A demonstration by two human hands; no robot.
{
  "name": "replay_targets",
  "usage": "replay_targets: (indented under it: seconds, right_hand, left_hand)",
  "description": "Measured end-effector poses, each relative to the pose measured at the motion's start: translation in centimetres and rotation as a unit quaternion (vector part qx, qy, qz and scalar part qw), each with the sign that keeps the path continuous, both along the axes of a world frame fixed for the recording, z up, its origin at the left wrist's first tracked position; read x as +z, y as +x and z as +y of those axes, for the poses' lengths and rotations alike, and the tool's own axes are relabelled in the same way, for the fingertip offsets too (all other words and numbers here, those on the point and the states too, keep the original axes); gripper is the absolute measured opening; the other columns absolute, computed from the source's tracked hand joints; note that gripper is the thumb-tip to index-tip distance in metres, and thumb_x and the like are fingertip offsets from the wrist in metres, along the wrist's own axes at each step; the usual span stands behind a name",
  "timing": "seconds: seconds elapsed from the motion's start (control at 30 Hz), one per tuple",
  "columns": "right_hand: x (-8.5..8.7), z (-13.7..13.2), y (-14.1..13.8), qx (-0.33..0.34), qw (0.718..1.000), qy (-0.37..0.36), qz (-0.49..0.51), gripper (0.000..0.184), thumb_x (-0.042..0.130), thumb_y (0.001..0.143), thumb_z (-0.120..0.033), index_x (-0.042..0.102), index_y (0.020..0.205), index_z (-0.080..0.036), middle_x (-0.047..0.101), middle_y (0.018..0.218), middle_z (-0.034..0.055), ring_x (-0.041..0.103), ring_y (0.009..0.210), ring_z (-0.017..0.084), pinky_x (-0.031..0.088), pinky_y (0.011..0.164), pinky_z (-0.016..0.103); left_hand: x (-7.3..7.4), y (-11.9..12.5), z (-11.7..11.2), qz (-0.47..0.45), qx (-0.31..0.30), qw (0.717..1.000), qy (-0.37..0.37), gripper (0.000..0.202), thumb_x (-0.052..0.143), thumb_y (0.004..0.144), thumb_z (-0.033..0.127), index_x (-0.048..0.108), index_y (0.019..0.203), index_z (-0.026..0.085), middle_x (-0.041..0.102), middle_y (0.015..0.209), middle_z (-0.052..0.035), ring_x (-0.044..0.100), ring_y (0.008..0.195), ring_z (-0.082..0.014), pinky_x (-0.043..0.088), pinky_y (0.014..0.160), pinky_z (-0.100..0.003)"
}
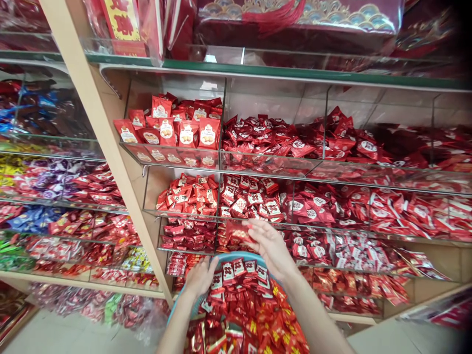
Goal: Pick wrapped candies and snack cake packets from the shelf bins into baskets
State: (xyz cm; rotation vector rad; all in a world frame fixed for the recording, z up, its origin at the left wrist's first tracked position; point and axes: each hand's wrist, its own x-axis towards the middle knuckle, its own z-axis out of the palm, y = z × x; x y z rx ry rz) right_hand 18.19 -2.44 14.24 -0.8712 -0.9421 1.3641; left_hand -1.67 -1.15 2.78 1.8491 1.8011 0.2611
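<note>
Pinched in right hand (271, 248): packet (238, 231), long axis pointing leftward, just above basket (236, 254); left hand (201, 278) clamped on its rim, lower.

One head-worn view looks forward and slightly down, close to the glass shelves (177, 153) of red packets (265, 137). The shelves slant across the frame, and the blue basket (239, 254) sits nearest, at the bottom edge.
</note>
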Motion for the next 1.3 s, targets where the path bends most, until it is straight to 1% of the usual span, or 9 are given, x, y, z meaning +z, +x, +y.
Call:
replay_targets:
  seconds: [0.1,0.2,0.3,0.43,0.5,0.6,0.7,1.1,1.3]
  right_hand:
    - [-3.8,-0.6,-0.8,0.034,0.992,-0.011,-0.117,0.030,0.066,0.076,-0.032,0.061,0.102,-0.020,0.069,0.113,0.0089,0.068,0.089,0.018,0.057,0.076,0.034]
    - [-7.0,-0.1,-1.4,-0.002,0.972,0.024,-0.234,0.024,0.057,0.080,-0.029,0.059,0.101,-0.018,0.070,0.109,0.0125,0.069,0.090,0.023,0.057,0.074,0.042]
    - [-8.6,0.3,-1.6,-0.046,0.951,0.070,-0.296,0.020,0.051,0.081,-0.021,0.061,0.097,-0.018,0.070,0.106,0.0125,0.066,0.097,0.025,0.050,0.091,0.049]
    - [-9.5,-0.5,-1.9,-0.036,0.909,0.145,-0.389,0.040,0.045,0.078,-0.004,0.064,0.108,-0.022,0.065,0.121,0.0093,0.057,0.115,0.026,0.039,0.105,0.049]
    - [-10.3,-1.3,-2.2,0.003,0.843,0.206,-0.498,0.051,0.042,0.075,0.003,0.063,0.114,-0.022,0.062,0.127,0.0088,0.054,0.121,0.025,0.041,0.105,0.046]
    - [-11.7,-2.3,-2.7,0.031,0.683,0.302,-0.664,0.052,0.042,0.078,0.005,0.057,0.123,-0.018,0.060,0.129,0.0113,0.055,0.119,0.025,0.048,0.099,0.041]
    - [-12.8,-3.0,-3.3,0.008,0.623,0.343,-0.703,0.047,0.046,0.081,0.001,0.056,0.123,-0.017,0.063,0.124,0.0105,0.058,0.115,0.023,0.050,0.097,0.038]
    - [-14.3,-2.6,-4.1,-0.015,0.611,0.342,-0.714,0.026,0.051,0.085,-0.005,0.065,0.103,-0.018,0.065,0.121,0.0103,0.058,0.115,0.021,0.043,0.104,0.041]
    - [-13.1,-3.7,-3.2,0.000,0.661,0.326,-0.676,0.038,0.056,0.078,-0.013,0.060,0.116,-0.019,0.059,0.129,0.0096,0.051,0.122,0.024,0.034,0.111,0.043]
  left_hand:
    - [-0.1,0.0,0.0,-0.007,0.004,1.000,-0.004,0.069,0.009,0.090,0.059,0.053,0.122,0.018,0.064,0.124,-0.0144,0.058,0.115,-0.0295,0.042,0.093,-0.039]
    - [-0.2,0.0,0.1,-0.020,0.017,1.000,-0.005,0.073,0.007,0.090,0.061,0.053,0.125,0.017,0.061,0.127,-0.0145,0.057,0.117,-0.0298,0.041,0.095,-0.039]
    - [-0.2,0.0,0.1,-0.026,0.023,0.999,0.000,0.075,0.005,0.089,0.063,0.053,0.126,0.020,0.060,0.130,-0.0131,0.056,0.118,-0.0311,0.040,0.097,-0.042]
    - [-0.2,0.1,0.1,-0.013,0.021,1.000,-0.003,0.074,0.006,0.089,0.062,0.051,0.129,0.019,0.059,0.130,-0.0133,0.055,0.120,-0.0296,0.039,0.099,-0.040]
    - [-0.4,0.1,0.2,-0.007,0.016,1.000,-0.009,0.074,0.006,0.090,0.060,0.050,0.130,0.017,0.058,0.131,-0.0141,0.054,0.121,-0.0281,0.039,0.100,-0.038]
    - [-0.4,0.2,0.2,-0.008,0.007,1.000,-0.012,0.072,0.006,0.091,0.058,0.050,0.129,0.015,0.055,0.135,-0.0141,0.052,0.124,-0.0269,0.039,0.101,-0.037]
    - [-0.2,0.2,0.1,-0.012,-0.001,1.000,-0.006,0.070,0.007,0.091,0.057,0.051,0.127,0.016,0.055,0.135,-0.0130,0.051,0.125,-0.0255,0.038,0.101,-0.035]
    - [-0.5,0.1,0.2,-0.008,0.005,1.000,-0.001,0.073,0.006,0.090,0.060,0.053,0.126,0.017,0.058,0.132,-0.0132,0.054,0.121,-0.0260,0.040,0.098,-0.035]
    - [-0.2,0.2,0.2,-0.006,0.015,1.000,-0.012,0.075,0.006,0.089,0.062,0.053,0.127,0.017,0.056,0.135,-0.0138,0.052,0.124,-0.0274,0.038,0.101,-0.038]
